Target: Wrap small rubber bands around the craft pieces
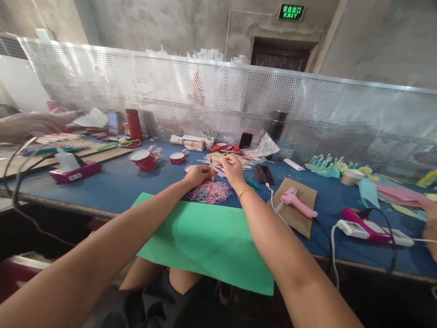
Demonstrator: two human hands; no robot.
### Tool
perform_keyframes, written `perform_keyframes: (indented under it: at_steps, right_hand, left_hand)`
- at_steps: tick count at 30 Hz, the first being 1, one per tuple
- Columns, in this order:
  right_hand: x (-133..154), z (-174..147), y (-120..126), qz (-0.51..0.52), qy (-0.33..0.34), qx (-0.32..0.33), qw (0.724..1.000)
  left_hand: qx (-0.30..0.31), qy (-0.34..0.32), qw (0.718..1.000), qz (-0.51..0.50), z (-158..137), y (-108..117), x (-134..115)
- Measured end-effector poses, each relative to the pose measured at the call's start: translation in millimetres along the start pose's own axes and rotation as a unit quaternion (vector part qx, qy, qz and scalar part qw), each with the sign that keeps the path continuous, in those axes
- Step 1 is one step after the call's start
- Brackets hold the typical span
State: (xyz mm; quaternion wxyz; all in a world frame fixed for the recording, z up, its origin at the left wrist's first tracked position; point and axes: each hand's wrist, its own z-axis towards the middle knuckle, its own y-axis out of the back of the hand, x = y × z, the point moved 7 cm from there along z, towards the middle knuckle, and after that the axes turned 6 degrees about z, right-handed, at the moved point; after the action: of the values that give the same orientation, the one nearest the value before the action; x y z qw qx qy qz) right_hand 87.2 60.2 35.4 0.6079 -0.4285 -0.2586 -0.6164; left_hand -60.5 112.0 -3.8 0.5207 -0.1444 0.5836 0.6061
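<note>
My left hand (199,176) is closed on a thin wooden craft stick (211,167), which stands upright between the fingers. Close beside it, my right hand (232,167) is in a pinch near the stick; whatever lies between its fingertips is too small to make out. Below both hands lies a tangled pile of thin, multicoloured loops (210,192). A green sheet (205,241) sits at the table's front edge under my forearms and hangs over my lap. More flat wooden sticks (251,161) are spread behind the hands.
A pink glue gun (296,203) lies on cardboard (309,223) to the right, near a purple power strip (370,228). A phone (264,174) and rolls of red tape (143,160) are on the blue table (116,187). Another person's hand (34,126) is far left; perforated panel (221,100) behind.
</note>
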Motion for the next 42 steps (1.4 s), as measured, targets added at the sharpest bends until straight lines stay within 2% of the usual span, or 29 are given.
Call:
perform_keyframes:
  at_steps: [9,15,20,25,31,36,42]
  right_hand:
    - [-0.5,1.7,4.1,-0.003,0.002,-0.016,1.0]
    - [0.0,-2.5,-3.1,0.002,-0.016,0.007,1.0]
    - [0.9,-0.1,4.3,-0.009,-0.007,-0.018,1.0]
    - [-2.6,-1.0,-1.9,-0.003,-0.025,0.022,0.999]
    - [-0.5,-0.6,4.4,-0.003,-0.021,-0.008,1.0]
    - [-2.6,-1.0,0.0,-0.01,-0.034,0.022,0.999]
    - [-1.6,0.2,5.2,-0.001,-0.027,-0.007,1.0]
  left_hand:
    - [-0.001,0.013,1.0,-0.018,1.2,-0.8,4.4]
    - [0.002,0.001,1.0,-0.005,-0.4,-0.6,-1.2]
    - [-0.002,0.003,1.0,0.001,0.5,0.2,0.2]
    - [0.0,0.001,1.0,-0.004,-0.2,0.0,-0.4]
    - [0.001,0.005,1.0,-0.022,-0.1,-0.5,-1.4]
    - [0.002,-0.012,1.0,-0.017,1.4,-1.2,-1.6]
    - [-0.003,0.0,1.0,-0.023,0.8,-0.4,0.3]
